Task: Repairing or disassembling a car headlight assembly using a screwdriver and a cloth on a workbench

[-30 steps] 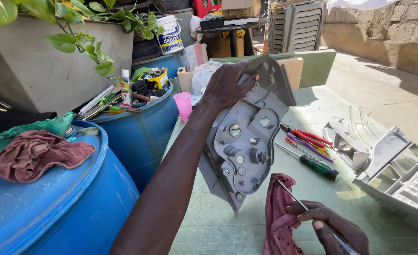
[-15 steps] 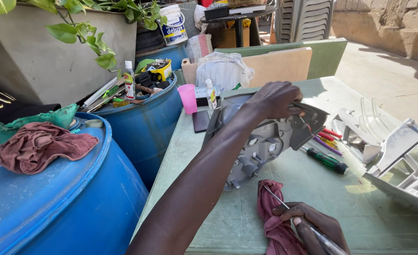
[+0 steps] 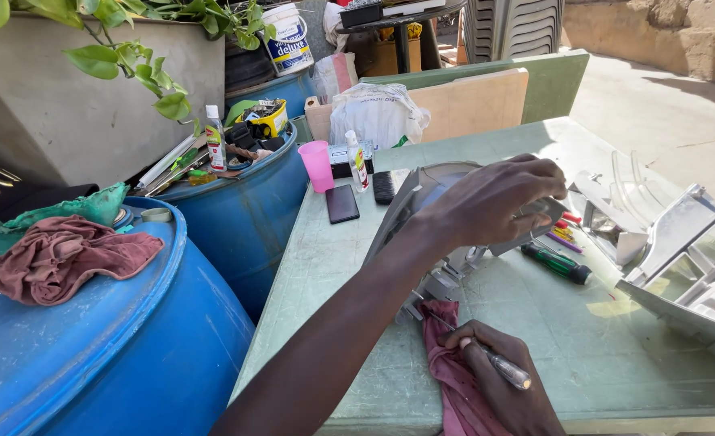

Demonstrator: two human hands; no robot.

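Two hands work mid-frame: the left hand (image 3: 495, 202) grips a grey plastic housing (image 3: 422, 202), while the right hand (image 3: 503, 387) clasps a screwdriver (image 3: 499, 367) over a red rag (image 3: 454, 379).

Both arms are bare to the edge of view: no sleeves, gloves, rings or watch on left hand (image 3: 495, 202) or right hand (image 3: 507, 387).
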